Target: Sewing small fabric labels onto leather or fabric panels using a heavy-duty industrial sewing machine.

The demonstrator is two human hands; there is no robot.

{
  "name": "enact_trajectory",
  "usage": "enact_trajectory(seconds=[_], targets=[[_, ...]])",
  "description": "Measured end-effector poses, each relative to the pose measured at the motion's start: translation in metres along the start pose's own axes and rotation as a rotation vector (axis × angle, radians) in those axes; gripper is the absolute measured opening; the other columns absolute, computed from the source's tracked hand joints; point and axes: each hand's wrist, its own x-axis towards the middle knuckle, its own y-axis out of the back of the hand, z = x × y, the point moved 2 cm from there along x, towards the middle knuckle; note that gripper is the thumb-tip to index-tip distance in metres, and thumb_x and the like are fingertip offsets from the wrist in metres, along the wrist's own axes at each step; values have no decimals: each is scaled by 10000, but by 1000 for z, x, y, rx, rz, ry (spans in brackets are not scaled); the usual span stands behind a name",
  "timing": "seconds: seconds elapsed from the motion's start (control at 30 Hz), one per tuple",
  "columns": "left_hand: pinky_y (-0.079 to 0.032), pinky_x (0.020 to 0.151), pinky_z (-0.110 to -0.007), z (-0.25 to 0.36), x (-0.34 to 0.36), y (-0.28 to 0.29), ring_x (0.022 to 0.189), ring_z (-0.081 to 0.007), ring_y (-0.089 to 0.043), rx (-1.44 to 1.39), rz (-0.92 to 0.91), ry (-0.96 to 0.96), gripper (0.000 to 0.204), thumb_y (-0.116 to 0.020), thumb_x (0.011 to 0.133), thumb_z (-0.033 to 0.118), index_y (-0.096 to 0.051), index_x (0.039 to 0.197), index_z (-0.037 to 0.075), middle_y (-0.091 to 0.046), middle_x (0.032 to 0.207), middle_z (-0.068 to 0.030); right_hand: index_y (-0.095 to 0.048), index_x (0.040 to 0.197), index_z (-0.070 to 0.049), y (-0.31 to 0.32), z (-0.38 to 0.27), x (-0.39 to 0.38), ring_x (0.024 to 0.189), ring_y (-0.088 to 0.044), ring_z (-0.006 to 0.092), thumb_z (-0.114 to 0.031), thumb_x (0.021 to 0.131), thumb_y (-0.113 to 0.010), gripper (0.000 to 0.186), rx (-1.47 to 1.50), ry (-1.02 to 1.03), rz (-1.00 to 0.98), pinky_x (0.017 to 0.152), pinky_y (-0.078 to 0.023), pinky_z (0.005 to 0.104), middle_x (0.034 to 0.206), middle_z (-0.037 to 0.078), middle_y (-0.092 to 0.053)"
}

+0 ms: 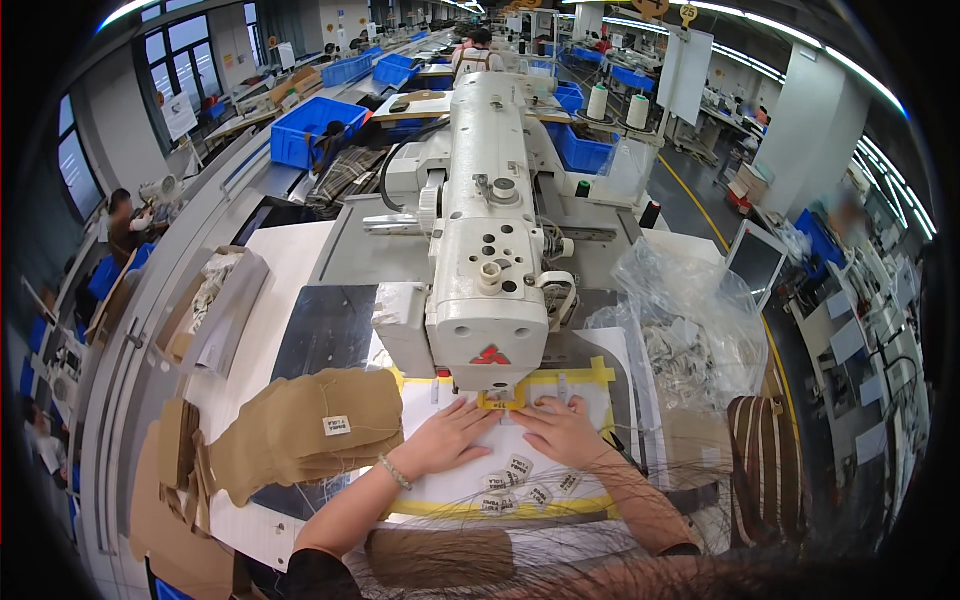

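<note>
A large white sewing machine (490, 240) stands in front of me, its head over a white sheet (440, 490) edged with yellow tape. My left hand (450, 438) lies flat on the sheet, fingers spread, left of the needle area. On the other side my right hand (562, 436) also presses flat, fingers stretched out. Between the fingertips, under the machine head, is a small yellow-framed spot (500, 402); the machine partly hides it. Several loose white fabric labels (518, 468) lie between my forearms. Left of my left hand sits a stack of brown fabric pieces (300, 430) with a label on top.
A cardboard box (215, 310) of white pieces stands at the left. To the right lie a clear plastic bag (690, 320) of labels and brown striped fabric (765, 465). Thread cones (637, 112) and blue crates (315, 130) are farther back. Other people work in the distance.
</note>
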Motion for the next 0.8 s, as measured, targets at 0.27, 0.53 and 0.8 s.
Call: enact_trajectory(seconds=[0.27,0.53,0.8], targets=[[-256,1146,-461,-1,0,-1,1377,-301,-346,-29,14,13,618,-524,938,412,-391,1423,52,-415,1441,-173,-548,1301,-193,4,-3,0,1089,-487,147,-281,872,-607,442,-41,4,-34,817,-314,439,1246,-87,-597],[-257,1141,-470,0,-2,-3,1386,-297,-330,-5,45,6,615,-521,938,423,-405,1406,40,-415,1434,-181,-533,1314,-231,1,0,0,1094,-486,147,-288,861,-611,464,-63,5,-60,791,-331,462,1251,-100,-592],[-255,1139,-474,-1,-5,-4,1395,-297,-310,6,57,23,608,-507,941,436,-411,1404,54,-420,1433,-162,-536,1298,-242,1,-2,3,1095,-485,153,-276,855,-610,451,-48,-5,-85,795,-335,474,1258,-110,-580]])
